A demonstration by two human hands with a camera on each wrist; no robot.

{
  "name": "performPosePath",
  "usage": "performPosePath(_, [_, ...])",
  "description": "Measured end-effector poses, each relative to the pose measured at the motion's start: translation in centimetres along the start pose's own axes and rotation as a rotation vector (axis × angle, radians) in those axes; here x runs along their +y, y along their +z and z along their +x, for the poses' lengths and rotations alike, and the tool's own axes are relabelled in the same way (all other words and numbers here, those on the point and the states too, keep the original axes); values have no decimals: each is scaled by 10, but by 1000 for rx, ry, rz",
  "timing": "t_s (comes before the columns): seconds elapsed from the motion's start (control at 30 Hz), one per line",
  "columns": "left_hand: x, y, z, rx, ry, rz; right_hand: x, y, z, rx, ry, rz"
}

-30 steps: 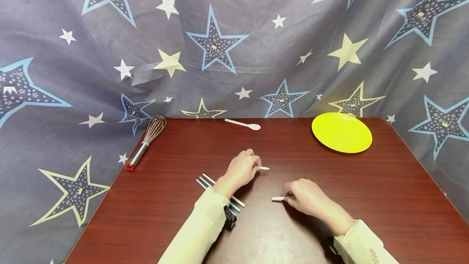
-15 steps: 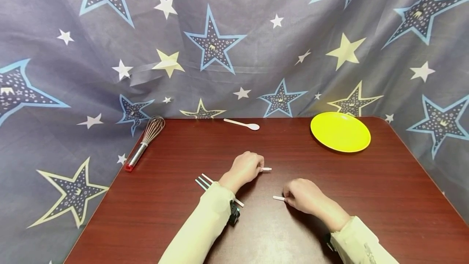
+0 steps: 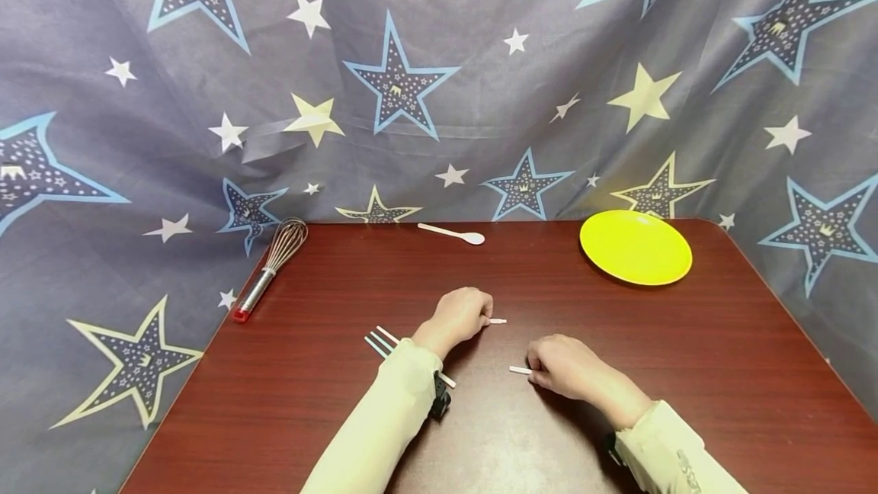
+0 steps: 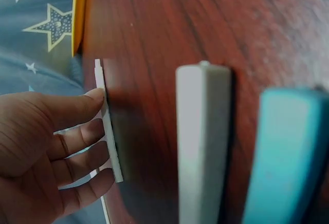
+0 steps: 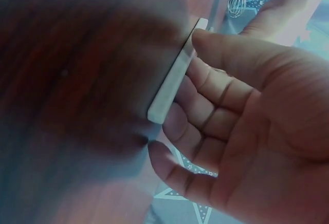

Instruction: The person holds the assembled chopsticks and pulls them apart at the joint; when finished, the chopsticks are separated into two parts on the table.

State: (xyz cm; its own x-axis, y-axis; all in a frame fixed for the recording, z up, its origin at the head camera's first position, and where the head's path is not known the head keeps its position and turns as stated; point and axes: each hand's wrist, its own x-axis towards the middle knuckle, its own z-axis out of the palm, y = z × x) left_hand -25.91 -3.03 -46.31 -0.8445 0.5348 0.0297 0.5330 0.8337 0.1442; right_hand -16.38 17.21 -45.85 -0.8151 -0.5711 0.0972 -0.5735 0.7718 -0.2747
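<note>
Left hand (image 3: 458, 315) pinches a short white stick (image 4: 111, 134) over mid-desk (image 3: 549, 296), only its right tip clear of the fingers in the head view; whether it touches the wood is hard to tell. Right hand (image 3: 565, 364), nearer and to the right, pinches a second white stick (image 5: 174, 80), right end hidden from above. Left sleeve (image 3: 384, 418) covers the middle of a third white stick (image 3: 447, 380) and the near ends of two blue sticks (image 3: 375, 348), one end showing blurred at left wrist.

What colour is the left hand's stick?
The stick is white, clearest in the left wrist view.
</note>
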Motion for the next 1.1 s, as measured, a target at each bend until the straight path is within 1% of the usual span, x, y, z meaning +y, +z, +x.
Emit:
performPosePath(0.13, [0,-1,0,-34,-10,-8,-1,1,1,-15,11,-18])
performPosePath(0.27, [-1,-4,-2,-55,-5,-20,-2,0,0,-23,23,-25])
performPosePath(0.5, [-7,-10,-13,-76,-8,-29,-3,0,-1,-30,33,-29])
performPosePath(0.77, [-21,-16,-29,-49,21,-76,-4,-1,-1,-43,43,-31])
performPosePath(0.9, [-26,-23,-40,-28,34,-108,-5,-3,-1,-49,54,-25])
performPosePath(1.1, [-35,-33,-57,8,45,-181,-4,-1,-2,-30,41,-37])
